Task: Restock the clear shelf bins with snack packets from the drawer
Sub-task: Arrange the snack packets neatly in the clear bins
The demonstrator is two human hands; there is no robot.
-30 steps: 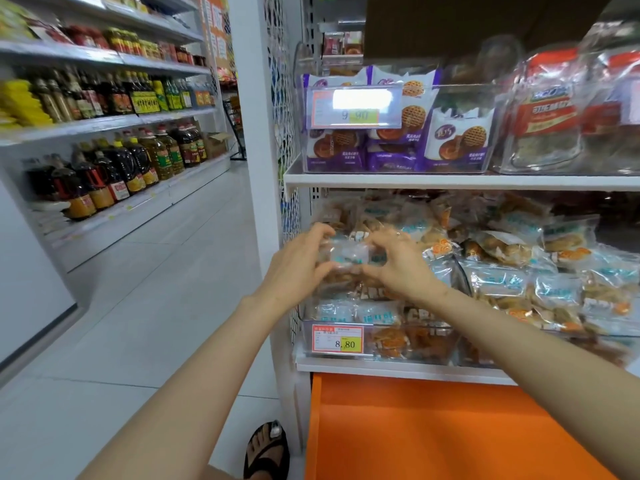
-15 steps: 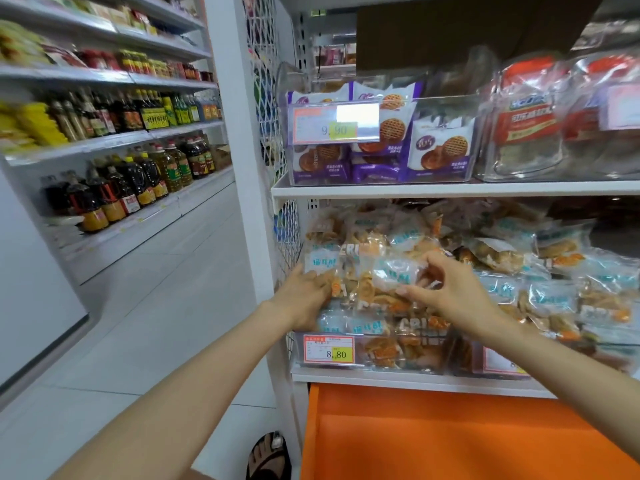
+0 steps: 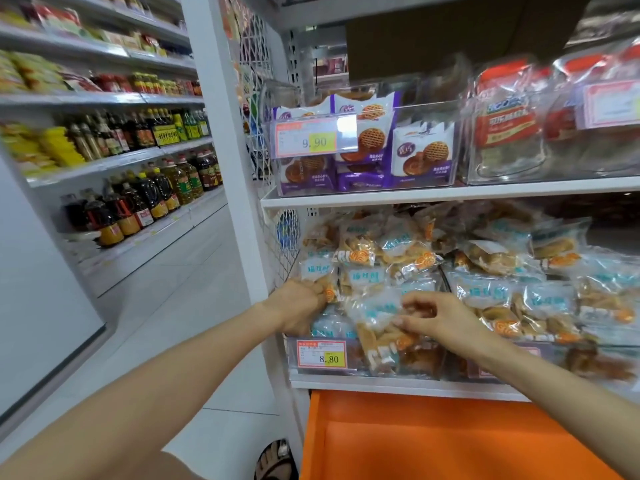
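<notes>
Clear snack packets with blue print and orange swirls (image 3: 398, 258) are heaped high in the clear bin (image 3: 388, 362) on the lower shelf. My left hand (image 3: 299, 304) presses against the packets at the heap's left edge, fingers curled on one of them. My right hand (image 3: 440, 318) pinches a clear packet (image 3: 377, 317) at the front of the heap, tilted over the bin's front wall. The orange drawer (image 3: 415, 441) stands pulled out below the shelf; I see no packets in its visible part.
A second clear bin of the same packets (image 3: 540, 299) sits to the right. The upper shelf holds a bin of purple biscuit bags (image 3: 367, 157) and clear tubs with red labels (image 3: 509, 126). An aisle with oil bottles (image 3: 145, 199) runs left. A sandalled foot (image 3: 275, 460) stands by the drawer.
My hands moved apart. The left hand went to the heap's left edge, the right hand lowered a packet onto the front of the heap. The camera shifted closer and left.
</notes>
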